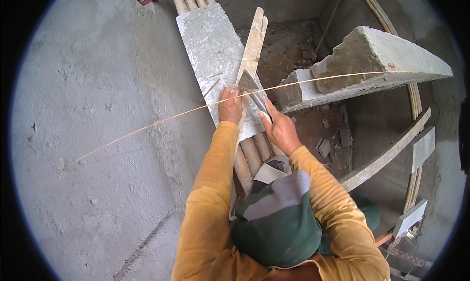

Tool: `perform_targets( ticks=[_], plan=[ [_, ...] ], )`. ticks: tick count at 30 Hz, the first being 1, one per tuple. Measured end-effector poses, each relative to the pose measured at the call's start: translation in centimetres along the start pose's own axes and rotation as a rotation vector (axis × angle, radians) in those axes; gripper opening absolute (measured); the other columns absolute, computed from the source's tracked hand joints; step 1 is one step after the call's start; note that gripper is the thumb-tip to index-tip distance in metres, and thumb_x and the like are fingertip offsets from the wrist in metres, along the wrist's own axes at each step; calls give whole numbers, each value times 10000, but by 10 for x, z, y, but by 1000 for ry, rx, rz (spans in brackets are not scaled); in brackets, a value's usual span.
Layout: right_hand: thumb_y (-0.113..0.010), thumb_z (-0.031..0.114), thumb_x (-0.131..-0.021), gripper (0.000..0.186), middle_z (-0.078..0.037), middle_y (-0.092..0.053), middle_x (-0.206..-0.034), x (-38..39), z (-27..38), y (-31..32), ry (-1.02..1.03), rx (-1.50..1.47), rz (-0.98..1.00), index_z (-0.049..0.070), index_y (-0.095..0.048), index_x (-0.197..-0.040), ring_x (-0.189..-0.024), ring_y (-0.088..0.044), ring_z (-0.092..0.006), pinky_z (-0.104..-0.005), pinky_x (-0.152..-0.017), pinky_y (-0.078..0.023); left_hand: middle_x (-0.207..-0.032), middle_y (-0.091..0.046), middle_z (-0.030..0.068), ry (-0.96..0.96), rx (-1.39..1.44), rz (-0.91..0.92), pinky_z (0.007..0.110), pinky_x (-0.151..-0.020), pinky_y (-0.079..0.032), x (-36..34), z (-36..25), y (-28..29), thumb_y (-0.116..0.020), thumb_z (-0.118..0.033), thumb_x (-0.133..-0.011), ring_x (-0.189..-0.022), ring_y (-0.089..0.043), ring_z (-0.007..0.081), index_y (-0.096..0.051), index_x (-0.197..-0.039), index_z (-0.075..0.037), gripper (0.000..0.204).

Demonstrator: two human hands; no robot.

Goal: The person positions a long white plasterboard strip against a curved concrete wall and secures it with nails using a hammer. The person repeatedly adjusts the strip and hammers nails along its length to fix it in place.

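Note:
My left hand (230,104) is closed around the lower part of a pale, flat wooden strip (252,41) that slants up over a mottled light-grey board (205,44). My right hand (280,127) grips a metal cutting tool (257,96), its broad blade against the strip just right of my left fingers. A thin pale string (147,126) crosses the view near both hands; whether it touches them I cannot tell. Two small thin sticks (209,89) lie on the board. The board rests across round bamboo poles (249,158).
A grey plastered wall (93,110) fills the left. At right are a thick, broken-edged pale slab (382,58), curved-looking planks (382,156), small boards and long poles (413,193). Below, a floor with rubble (318,129) shows. A bucket (276,166) is partly hidden behind my green cap or hood (274,227).

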State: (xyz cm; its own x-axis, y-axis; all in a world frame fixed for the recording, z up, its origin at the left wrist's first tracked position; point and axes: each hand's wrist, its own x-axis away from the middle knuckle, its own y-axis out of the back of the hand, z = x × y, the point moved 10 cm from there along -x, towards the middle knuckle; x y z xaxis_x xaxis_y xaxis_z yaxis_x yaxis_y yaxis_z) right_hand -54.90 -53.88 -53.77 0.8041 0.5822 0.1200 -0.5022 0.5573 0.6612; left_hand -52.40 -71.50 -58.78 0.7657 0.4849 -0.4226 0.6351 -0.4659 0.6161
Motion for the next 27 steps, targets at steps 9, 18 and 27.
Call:
perform_targets(
  ticks=[9, 18, 27],
  plan=[
    [-595, 236, -941, 457, -234, -643, -1075, 5, 1, 6, 87, -26, -105, 77, -503, -1360, -926, -634, -409, -447, -784, -509, -1040, -627, 150, 21, 15, -8, 448, -858, -484, 1, 2, 0, -615, -65, -850, -996, -580, 368, -679, -954, -23, 129],
    [-590, 159, -946, 447, -250, -608, -1209, -2, 2, 15, 41, -25, -75, 28, -493, -1362, -1098, -624, -368, -377, -896, -495, -1062, -614, 153, 49, -39, 34, 442, -859, -480, 2, 6, -5, -619, -88, -864, -995, -575, 363, -694, -955, -26, 134],
    [-601, 166, -940, 455, -269, -616, -1164, -7, -4, 14, -75, 81, 34, 66, -493, -1371, -1045, -641, -386, -403, -860, -507, -1072, -608, 143, 40, -2, 21, 431, -850, -486, 3, 2, -1, -615, -108, -888, -995, -574, 361, -688, -991, -38, 145]
  ],
)
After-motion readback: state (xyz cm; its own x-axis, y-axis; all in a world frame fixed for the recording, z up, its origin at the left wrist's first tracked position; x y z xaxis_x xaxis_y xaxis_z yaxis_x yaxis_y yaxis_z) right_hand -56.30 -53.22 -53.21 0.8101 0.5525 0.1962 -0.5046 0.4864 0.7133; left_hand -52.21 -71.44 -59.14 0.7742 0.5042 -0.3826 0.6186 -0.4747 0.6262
